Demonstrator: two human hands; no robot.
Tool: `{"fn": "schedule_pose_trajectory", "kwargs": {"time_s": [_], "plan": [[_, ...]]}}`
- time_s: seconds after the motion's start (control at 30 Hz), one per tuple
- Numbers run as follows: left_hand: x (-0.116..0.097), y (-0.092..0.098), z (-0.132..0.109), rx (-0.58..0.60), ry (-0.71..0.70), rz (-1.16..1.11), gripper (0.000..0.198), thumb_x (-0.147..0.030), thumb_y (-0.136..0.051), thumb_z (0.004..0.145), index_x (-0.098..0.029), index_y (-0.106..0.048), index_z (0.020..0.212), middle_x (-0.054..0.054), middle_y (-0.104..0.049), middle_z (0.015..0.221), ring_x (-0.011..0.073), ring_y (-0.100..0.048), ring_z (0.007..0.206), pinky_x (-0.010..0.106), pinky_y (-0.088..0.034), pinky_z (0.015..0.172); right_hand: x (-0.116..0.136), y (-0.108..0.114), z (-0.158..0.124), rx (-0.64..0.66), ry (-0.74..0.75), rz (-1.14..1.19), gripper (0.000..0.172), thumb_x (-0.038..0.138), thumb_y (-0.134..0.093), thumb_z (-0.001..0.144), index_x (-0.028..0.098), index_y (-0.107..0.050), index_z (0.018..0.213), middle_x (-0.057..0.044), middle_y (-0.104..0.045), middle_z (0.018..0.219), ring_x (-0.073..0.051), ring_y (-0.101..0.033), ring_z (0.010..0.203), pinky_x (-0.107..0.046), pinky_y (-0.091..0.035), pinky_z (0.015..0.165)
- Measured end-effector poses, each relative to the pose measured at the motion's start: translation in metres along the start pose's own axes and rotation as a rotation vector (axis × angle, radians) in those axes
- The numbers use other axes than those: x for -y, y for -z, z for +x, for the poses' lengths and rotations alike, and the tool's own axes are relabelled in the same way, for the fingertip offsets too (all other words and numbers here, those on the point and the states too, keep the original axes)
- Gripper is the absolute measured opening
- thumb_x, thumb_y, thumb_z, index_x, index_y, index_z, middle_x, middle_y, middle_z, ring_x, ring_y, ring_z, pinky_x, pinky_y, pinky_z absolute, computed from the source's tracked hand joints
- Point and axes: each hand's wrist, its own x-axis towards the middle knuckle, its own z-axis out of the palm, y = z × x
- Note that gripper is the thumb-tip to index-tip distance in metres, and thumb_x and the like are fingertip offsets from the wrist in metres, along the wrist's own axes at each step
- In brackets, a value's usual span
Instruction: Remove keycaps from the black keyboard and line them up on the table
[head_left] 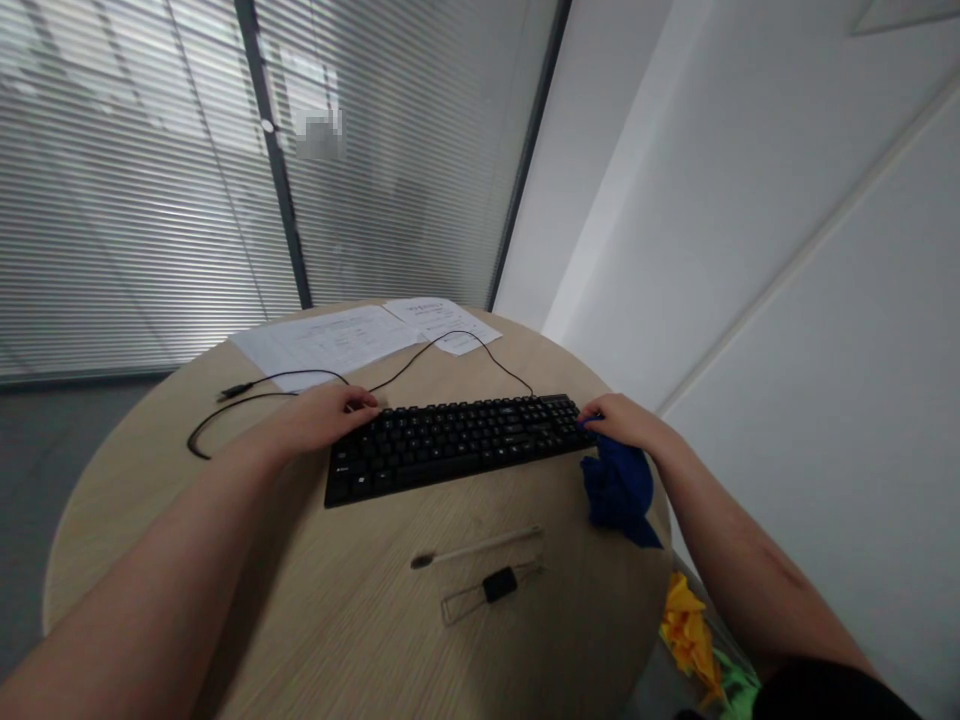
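Note:
A black computer keyboard (457,440) lies at a slant on the round wooden table. At its upper left corner, my left hand (330,415) grips the back edge with thumb and fingers closed. My right hand (619,418) is at the keyboard's right end, its fingers pinching a blue cloth (619,485) that hangs down onto the tabletop. Closer to me lie a thin stick with a dark tip (476,546) and a wire keycap puller (499,584) with a black middle piece. Both are apart from the hands.
The keyboard's black cable (457,333) loops behind it to a plug (236,391) at the left. Printed papers (337,340) lie at the table's far side. White wall (750,200) stands close on the right. Yellow cloth or bag material (688,630) shows below the table edge.

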Motion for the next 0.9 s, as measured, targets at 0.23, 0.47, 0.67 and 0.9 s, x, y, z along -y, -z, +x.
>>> {"fn": "schedule_pose_trajectory", "kwargs": {"time_s": [0.23,0.47,0.67,0.9], "plan": [[0.001,-0.002,-0.001,0.002,-0.02,-0.017,0.047,-0.051,-0.047,0.082,-0.019,-0.071,0.106,0.008,-0.074,0.1,0.0244,-0.066,0.089,0.034,-0.047,0.082,0.055,0.0,0.019,0.029,0.204,0.106,0.021,0.019,-0.064,0.077,0.028,-0.078,0.089,0.001,-0.076,0.089,-0.02,-0.07,0.083,-0.03,-0.051,0.08],[-0.002,-0.002,-0.005,-0.001,-0.001,0.006,0.043,-0.047,-0.048,0.083,-0.018,-0.071,0.106,0.009,-0.074,0.102,0.024,-0.066,0.09,0.033,-0.047,0.083,0.113,0.005,0.035,0.136,0.431,0.153,0.021,0.018,-0.063,0.08,0.026,-0.077,0.093,0.0,-0.075,0.091,-0.019,-0.069,0.085,-0.029,-0.049,0.081],[0.002,-0.003,-0.008,0.006,-0.032,0.001,0.039,-0.043,-0.051,0.083,-0.02,-0.072,0.106,0.007,-0.074,0.099,0.0226,-0.066,0.089,0.032,-0.046,0.081,0.163,-0.001,0.054,0.179,0.692,0.199,0.017,0.017,-0.063,0.083,0.025,-0.074,0.094,-0.001,-0.073,0.092,-0.018,-0.065,0.086,-0.03,-0.047,0.081],[0.001,-0.005,-0.012,0.003,0.01,0.033,0.041,-0.043,-0.052,0.084,-0.017,-0.073,0.108,0.009,-0.074,0.098,0.0227,-0.066,0.085,0.029,-0.045,0.074,0.243,-0.021,0.069,0.014,0.846,0.241,0.012,0.014,-0.063,0.085,0.02,-0.07,0.093,-0.003,-0.07,0.093,-0.017,-0.062,0.087,-0.03,-0.045,0.081]]}}
